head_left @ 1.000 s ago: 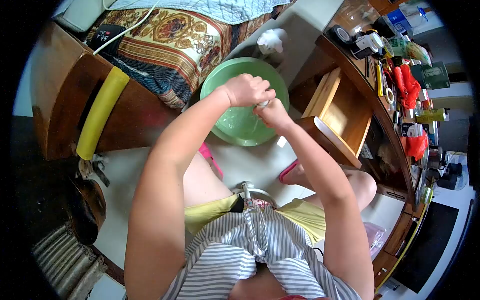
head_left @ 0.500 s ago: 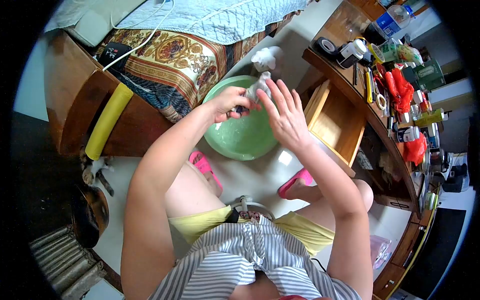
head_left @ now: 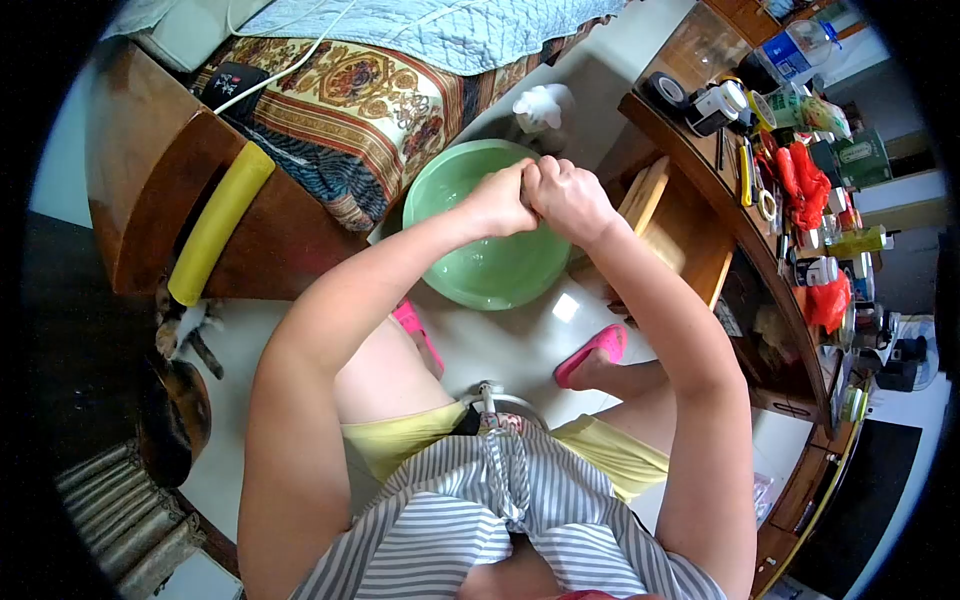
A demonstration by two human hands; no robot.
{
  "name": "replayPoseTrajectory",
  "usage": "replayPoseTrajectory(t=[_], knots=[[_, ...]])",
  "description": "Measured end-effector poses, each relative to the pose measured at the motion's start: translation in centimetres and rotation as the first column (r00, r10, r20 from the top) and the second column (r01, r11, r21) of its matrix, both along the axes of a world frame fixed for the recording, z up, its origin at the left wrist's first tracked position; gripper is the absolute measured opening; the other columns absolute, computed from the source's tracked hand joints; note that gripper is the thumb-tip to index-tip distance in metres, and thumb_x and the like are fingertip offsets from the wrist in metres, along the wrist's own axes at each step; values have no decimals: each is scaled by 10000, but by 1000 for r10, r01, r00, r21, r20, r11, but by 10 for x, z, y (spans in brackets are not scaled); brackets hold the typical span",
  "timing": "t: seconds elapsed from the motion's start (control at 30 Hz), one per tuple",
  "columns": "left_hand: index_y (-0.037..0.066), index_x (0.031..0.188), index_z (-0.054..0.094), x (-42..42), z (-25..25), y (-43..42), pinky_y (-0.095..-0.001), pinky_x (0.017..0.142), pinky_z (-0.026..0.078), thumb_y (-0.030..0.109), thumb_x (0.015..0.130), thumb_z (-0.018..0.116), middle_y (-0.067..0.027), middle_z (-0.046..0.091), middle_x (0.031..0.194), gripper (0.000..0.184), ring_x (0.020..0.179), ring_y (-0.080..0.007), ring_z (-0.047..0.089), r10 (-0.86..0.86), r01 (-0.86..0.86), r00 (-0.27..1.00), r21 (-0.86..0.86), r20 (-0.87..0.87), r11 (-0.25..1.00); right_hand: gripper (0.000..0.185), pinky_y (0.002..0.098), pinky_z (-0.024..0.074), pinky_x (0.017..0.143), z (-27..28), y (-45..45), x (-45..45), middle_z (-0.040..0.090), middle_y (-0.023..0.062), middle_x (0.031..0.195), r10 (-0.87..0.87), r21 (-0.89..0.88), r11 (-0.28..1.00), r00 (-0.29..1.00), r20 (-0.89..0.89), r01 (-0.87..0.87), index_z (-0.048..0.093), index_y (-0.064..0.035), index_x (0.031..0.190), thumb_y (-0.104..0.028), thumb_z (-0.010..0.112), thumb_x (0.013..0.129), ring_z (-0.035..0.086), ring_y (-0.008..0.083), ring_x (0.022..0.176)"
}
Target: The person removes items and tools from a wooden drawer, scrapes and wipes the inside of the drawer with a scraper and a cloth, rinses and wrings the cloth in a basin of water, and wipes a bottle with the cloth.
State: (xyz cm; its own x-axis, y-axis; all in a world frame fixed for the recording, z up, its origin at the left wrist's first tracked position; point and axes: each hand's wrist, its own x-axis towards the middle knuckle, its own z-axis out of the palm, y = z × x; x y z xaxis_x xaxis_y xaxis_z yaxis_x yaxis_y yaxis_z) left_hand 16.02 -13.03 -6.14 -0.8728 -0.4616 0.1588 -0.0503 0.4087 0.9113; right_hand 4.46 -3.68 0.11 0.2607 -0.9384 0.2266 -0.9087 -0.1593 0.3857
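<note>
A light green basin (head_left: 490, 280) with water in it stands on the floor in front of me. Above its right side, my left hand (head_left: 500, 202) and my right hand (head_left: 570, 200) are pressed together, both closed in fists. The crumpled grey-white cloth seen a moment earlier is almost wholly hidden inside them; only a dark bit shows between the fists. Just beyond the basin sits a white cat (head_left: 540, 106), close to my knuckles.
An opened wooden drawer (head_left: 695, 235) juts out right of the basin. A desk (head_left: 690, 140) there is crowded with bottles, tape and red bags. Left stands a bed (head_left: 370, 90) with a yellow-padded wooden edge (head_left: 220, 225). Another cat (head_left: 195, 325) is near it.
My right hand was open with fingers spread beside the cloth; now it has closed against my left fist. Both hands have come together around the cloth. My view has shifted slightly.
</note>
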Motion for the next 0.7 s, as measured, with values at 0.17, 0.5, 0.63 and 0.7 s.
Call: replayPoseTrajectory(t=[0.17,0.5,0.63,0.7], knots=[[63,1414,312,8,41,6,-492,758,514,107,706,636,-240,653,892,780,843,-416,636,187,-72,907,-297,378,952,162,331,540,507,-5,-13,-2,639,99,703,-185,166,972,975,121,164,585,-34,817,-163,636,733,675,238,617],[83,1251,432,-1,28,-22,-519,652,508,70,730,603,-200,657,787,549,762,-391,654,161,15,952,-565,259,825,215,412,551,673,-5,-27,-1,682,148,763,-357,205,930,881,311,304,637,-54,812,-225,701,699,683,307,739],[85,1194,460,-2,33,-24,-514,648,507,67,734,597,-196,659,791,480,758,-391,654,164,25,952,-599,259,801,264,424,547,692,-14,-28,-3,680,175,799,-385,187,922,837,389,338,626,-43,863,-219,719,690,677,322,777],[79,1150,471,-1,35,-22,-500,644,515,72,739,597,-189,663,801,430,747,-381,657,157,48,952,-635,263,771,272,428,548,698,-5,-27,1,679,182,808,-499,297,863,782,373,409,630,-39,863,-232,724,695,676,328,781]])
